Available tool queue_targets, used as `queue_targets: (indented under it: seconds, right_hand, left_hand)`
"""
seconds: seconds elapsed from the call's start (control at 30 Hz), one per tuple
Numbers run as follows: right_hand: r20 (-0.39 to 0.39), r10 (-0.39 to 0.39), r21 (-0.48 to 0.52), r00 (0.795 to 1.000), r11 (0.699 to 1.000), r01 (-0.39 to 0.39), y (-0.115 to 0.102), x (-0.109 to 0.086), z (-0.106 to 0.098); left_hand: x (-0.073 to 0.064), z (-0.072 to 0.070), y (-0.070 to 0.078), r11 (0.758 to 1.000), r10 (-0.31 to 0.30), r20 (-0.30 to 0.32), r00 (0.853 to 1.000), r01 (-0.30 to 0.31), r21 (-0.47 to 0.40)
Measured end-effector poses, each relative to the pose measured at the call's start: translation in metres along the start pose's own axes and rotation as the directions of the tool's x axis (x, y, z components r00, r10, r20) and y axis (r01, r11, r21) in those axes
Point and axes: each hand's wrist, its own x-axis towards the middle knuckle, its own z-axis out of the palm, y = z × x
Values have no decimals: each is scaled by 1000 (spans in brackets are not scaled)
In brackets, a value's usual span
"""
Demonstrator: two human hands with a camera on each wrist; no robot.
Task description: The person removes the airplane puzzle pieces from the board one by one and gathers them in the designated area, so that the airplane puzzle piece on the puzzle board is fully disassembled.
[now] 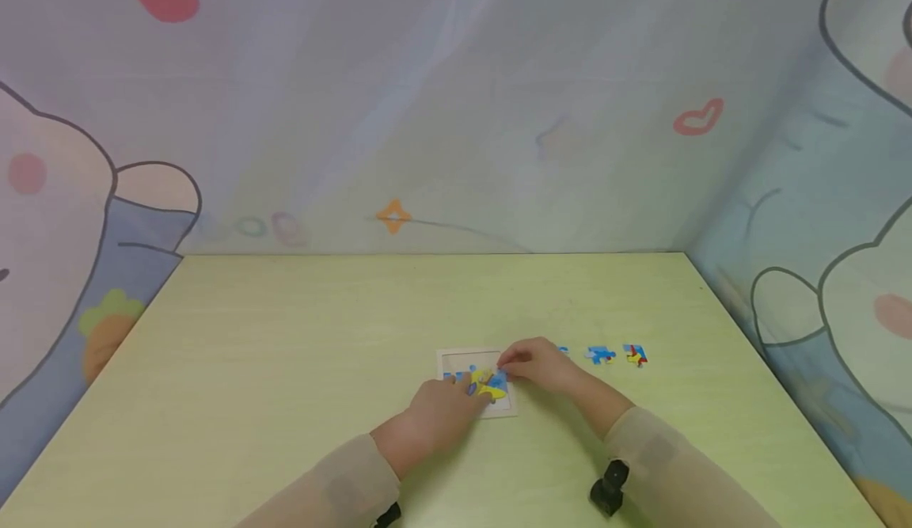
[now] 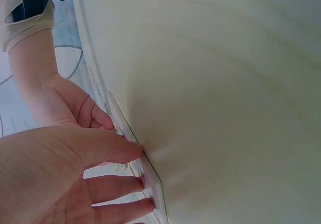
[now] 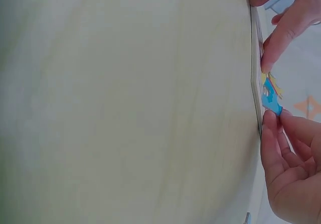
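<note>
A small square jigsaw tray [image 1: 511,412] with a pale border lies on the table, partly filled with blue and yellow pieces [image 1: 492,392]. My left hand [image 1: 438,411] reaches over its left and front side; its extended fingers [image 2: 118,188] rest on the tray, the thumb at its edge. At the tray's right border my right hand [image 1: 543,363] pinches a blue puzzle piece [image 3: 271,103] between thumb and fingertips. In the right wrist view this piece stands tilted up beside yellow-patterned pieces. The left hand covers part of the picture.
To the right of the tray lie loose puzzle pieces: a blue one [image 1: 600,355], a blue, red and yellow one [image 1: 634,354], and one mostly hidden behind the right hand. The pale table [image 1: 285,338] meets a printed cloth [image 1: 456,116] at the back and sides.
</note>
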Motion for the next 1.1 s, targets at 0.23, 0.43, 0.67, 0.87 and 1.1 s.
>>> queue_targets:
  seconds: [0.23,0.43,0.67,0.87,1.1]
  right_hand:
    - [-34,-11,14,999,1000,12,-5,-4,-11]
    - [-23,66,25,998,998,-65,5,-6,-18]
    - [-36,94,17,995,995,-94,14,-14,-23]
    - [-53,124,22,991,992,-123,23,-21,-33]
    - [-56,123,54,991,991,-120,32,-32,-49]
  left_hand:
    - [0,-1,0,1000,-8,27,1000,9,-21]
    - [-2,-2,-1,1000,-16,14,1000,16,-19]
    - [-4,1,-1,1000,-3,-16,1000,3,-3]
    - [-5,2,-1,1000,0,-36,999,0,9]
    - [-6,0,-2,1000,-9,-24,1000,9,15]
